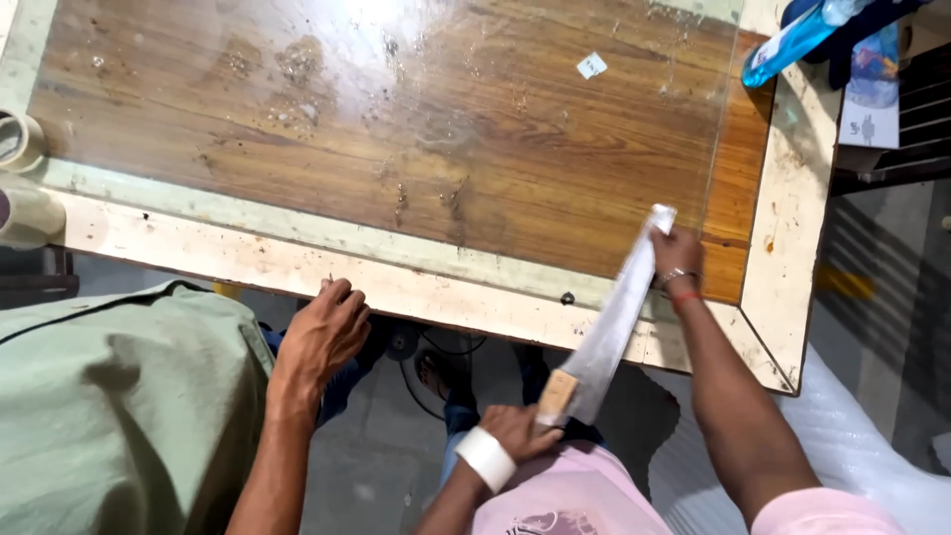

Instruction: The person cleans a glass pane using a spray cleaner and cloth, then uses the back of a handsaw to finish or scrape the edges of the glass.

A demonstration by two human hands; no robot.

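The left hand (515, 431), a white band on its wrist, closes around the lower end of a long pale strip (614, 317), where a tan block (557, 393) sits. The right hand (677, 256) pinches the strip's upper end above the near right corner of the tabletop (297, 266). The strip slants from that corner down towards the pink shirt and is blurred, so I cannot tell its material. A co-worker's hand (322, 332), reaching from a green sleeve (119, 396), rests with curled fingers on the tabletop's near rim; whether it holds anything is hidden. Tape rolls (20, 139) are cut off by the left edge and a blue bottle (792, 40) by the top. Dried spots dot the wood-grain surface, and a white scrap (591, 65) lies on it.
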